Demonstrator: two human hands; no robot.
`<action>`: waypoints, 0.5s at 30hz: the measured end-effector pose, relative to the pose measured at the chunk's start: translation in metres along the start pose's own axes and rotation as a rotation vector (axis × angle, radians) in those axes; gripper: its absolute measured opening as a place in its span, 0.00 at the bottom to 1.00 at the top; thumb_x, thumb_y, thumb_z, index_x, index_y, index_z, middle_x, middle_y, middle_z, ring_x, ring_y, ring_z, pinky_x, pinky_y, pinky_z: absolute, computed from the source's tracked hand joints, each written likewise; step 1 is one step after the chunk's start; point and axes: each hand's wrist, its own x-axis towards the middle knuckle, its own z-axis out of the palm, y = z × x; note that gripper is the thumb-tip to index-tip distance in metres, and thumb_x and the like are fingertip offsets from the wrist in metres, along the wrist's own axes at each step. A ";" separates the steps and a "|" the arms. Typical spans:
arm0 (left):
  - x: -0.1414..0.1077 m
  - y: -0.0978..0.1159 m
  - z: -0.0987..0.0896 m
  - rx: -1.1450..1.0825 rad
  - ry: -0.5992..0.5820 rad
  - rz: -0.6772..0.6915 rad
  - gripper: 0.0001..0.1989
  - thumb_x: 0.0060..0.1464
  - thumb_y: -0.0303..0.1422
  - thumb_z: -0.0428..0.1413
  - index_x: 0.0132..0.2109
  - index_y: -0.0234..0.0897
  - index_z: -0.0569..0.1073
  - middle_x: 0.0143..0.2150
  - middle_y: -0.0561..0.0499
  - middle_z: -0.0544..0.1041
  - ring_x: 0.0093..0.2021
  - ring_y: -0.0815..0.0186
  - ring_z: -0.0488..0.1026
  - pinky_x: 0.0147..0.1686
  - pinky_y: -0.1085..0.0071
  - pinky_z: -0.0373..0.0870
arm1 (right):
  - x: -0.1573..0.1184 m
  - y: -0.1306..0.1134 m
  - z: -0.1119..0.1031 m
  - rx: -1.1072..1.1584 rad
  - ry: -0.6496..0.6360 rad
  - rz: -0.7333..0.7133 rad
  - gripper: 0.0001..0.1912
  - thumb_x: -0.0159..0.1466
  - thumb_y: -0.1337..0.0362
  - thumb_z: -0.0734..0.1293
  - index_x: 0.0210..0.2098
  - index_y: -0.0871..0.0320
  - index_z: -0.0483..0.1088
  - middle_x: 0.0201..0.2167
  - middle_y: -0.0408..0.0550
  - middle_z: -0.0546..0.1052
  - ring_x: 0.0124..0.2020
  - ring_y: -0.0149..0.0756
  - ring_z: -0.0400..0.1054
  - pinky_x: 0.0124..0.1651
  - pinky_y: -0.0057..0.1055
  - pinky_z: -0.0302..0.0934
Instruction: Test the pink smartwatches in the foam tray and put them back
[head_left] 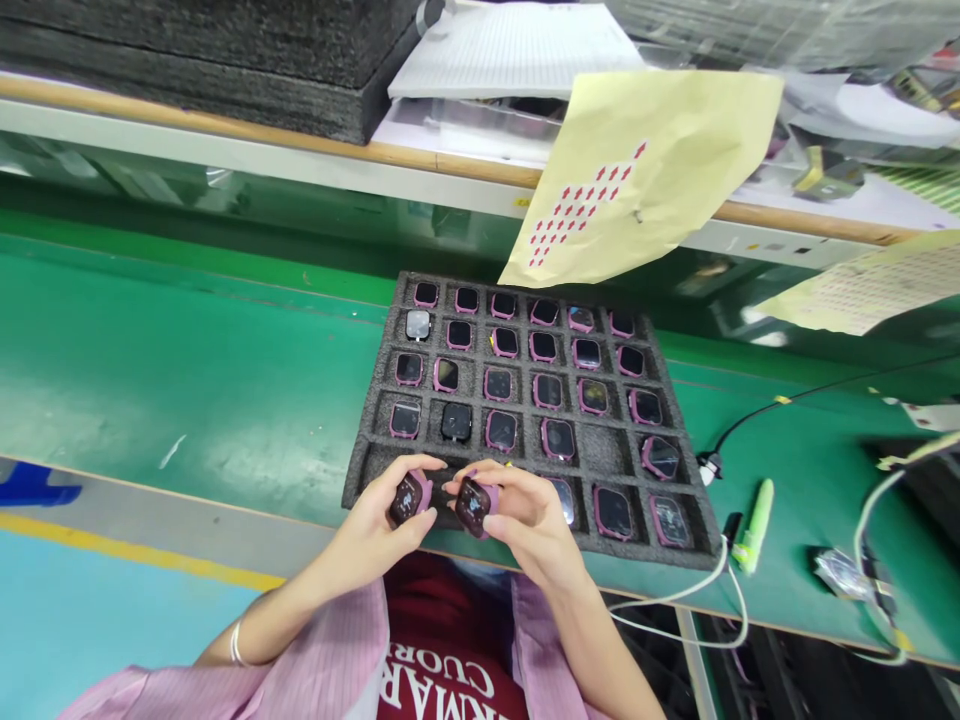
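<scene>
My left hand (397, 515) is closed around a purple smartwatch body without a strap, its lit screen (406, 499) turned up. Beside it, my right hand (525, 510) grips a second purple smartwatch (474, 506), its screen lit too. The two watches are held a little apart, over the near edge of a dark foam tray (604, 452). Many similar purple watches sit in the tray's compartments, among them a black one (456, 422) and one with a whitish face (418, 324). My hands hide part of the tray's front row.
A green bench (187, 370) carries the tray. To its right lie a light-green marker pen (757, 520), a white cable (739, 600) and a black cable (757, 412). Yellow paper with red arrows (637, 190) hangs from the shelf above. Black foam (225, 70) stands on that shelf.
</scene>
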 end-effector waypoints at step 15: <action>-0.006 0.008 -0.002 0.015 -0.014 0.075 0.18 0.53 0.25 0.54 0.51 0.41 0.67 0.35 0.55 0.68 0.34 0.68 0.65 0.37 0.74 0.63 | -0.007 -0.007 0.004 -0.034 -0.048 -0.065 0.16 0.53 0.66 0.75 0.42 0.52 0.77 0.43 0.51 0.74 0.43 0.46 0.74 0.47 0.43 0.69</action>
